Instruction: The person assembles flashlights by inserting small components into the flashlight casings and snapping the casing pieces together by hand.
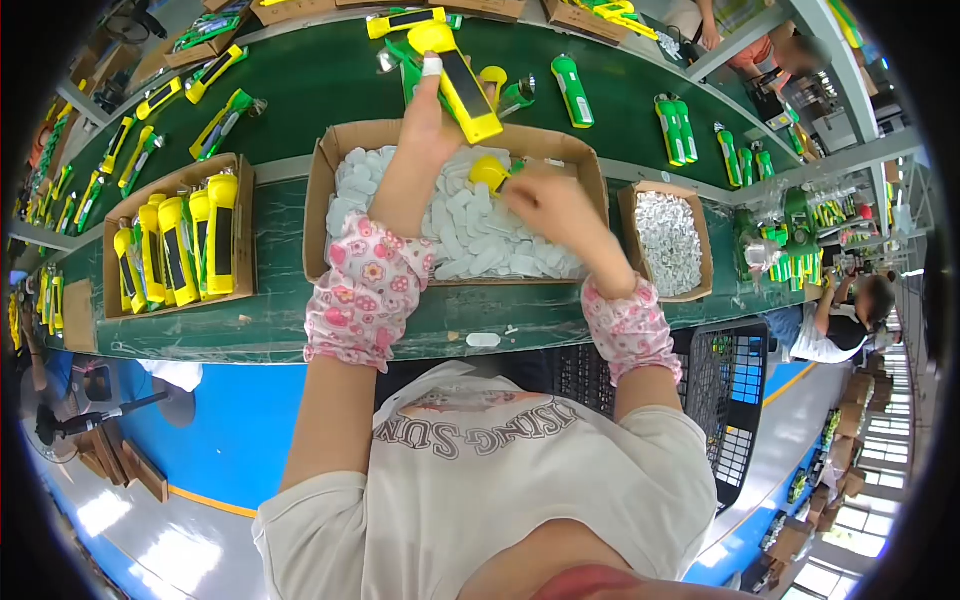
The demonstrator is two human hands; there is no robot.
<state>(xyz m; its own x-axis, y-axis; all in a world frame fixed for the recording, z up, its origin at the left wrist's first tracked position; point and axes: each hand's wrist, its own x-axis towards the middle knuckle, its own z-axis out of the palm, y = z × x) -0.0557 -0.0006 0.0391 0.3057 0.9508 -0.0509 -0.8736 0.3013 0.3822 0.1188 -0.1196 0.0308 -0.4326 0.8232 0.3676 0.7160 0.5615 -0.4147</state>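
My left hand point(428, 125) is raised above the large cardboard box and closed around a yellow flashlight point(462, 88) with a long dark panel; its thumb, wrapped in something white, lies near the round head. Over the right part of the box, my right hand point(550, 203) is slightly blurred, its fingers curled and pressed together. Right at those fingertips is a rounded yellow piece with some green point(488, 173); whether they grip it or only touch it is unclear. Small whitish translucent plastic pieces point(470, 235) fill the box point(318, 185).
At left, a smaller carton point(245, 240) holds several upright yellow flashlights. A carton of small shiny pieces point(668, 245) stands at right. Beyond, a green conveyor belt point(625, 110) carries scattered green and yellow flashlights. A black basket point(735, 400) is low at right; other people sit farther off.
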